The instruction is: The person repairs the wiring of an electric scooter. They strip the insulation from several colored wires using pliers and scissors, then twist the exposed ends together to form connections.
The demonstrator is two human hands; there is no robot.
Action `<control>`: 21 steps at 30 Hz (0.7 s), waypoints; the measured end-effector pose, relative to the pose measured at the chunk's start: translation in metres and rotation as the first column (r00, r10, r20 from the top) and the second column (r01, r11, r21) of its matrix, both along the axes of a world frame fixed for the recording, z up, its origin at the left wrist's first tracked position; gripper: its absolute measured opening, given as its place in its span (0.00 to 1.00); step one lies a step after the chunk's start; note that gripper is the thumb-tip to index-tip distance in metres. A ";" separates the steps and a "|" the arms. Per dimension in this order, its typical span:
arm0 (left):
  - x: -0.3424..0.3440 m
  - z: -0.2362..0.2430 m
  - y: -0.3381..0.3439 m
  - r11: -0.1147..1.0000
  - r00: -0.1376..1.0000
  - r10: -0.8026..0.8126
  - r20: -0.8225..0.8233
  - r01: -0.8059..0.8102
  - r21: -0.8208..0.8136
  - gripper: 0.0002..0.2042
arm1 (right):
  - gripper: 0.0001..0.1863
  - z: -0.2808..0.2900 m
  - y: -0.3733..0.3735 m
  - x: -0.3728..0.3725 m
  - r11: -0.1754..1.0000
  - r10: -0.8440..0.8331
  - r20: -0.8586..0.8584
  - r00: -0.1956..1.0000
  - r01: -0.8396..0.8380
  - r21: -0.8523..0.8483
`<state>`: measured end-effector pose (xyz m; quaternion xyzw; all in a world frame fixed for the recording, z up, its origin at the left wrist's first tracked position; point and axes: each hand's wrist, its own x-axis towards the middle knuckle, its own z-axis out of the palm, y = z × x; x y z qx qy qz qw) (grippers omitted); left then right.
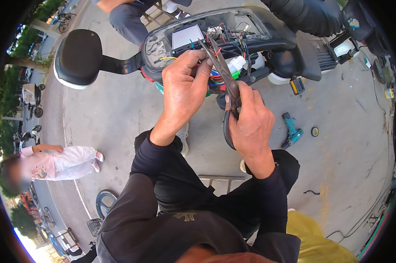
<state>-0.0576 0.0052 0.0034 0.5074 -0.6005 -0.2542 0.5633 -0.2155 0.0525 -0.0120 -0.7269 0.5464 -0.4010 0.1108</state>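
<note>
My right hand (250,127) grips dark metal scissors (228,81), whose blades point up into the open body of an electric scooter (255,17). My left hand (182,87) is closed in a pinch beside the blades; what is between the fingertips is too small to make out, perhaps hidden by them. Around both hands lie bundled coloured wires (241,46), white connectors (236,63) and a silver rectangular box (184,37) in the compartment.
A black padded backrest (77,59) juts left. On the ground lie a teal cordless drill (291,131) and a tape roll (314,131). A person in pink (53,164) stands at left; a seated person (127,22) is across the scooter, someone in yellow (316,236) at lower right.
</note>
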 end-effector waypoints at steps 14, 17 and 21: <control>-0.001 0.002 0.000 1.000 0.999 -0.012 -0.050 0.012 -0.011 0.06 | 0.25 -0.010 -0.001 0.000 0.998 -0.027 -0.109 0.994 0.021 -0.056; 0.000 0.004 0.002 1.000 0.999 -0.016 -0.045 0.016 0.007 0.06 | 0.24 -0.011 -0.001 0.002 0.999 -0.010 -0.069 0.998 0.007 -0.041; -0.001 -0.005 0.000 0.997 0.999 -0.013 -0.036 0.010 -0.081 0.06 | 0.23 -0.012 -0.001 0.003 0.999 -0.004 -0.047 0.999 0.002 -0.037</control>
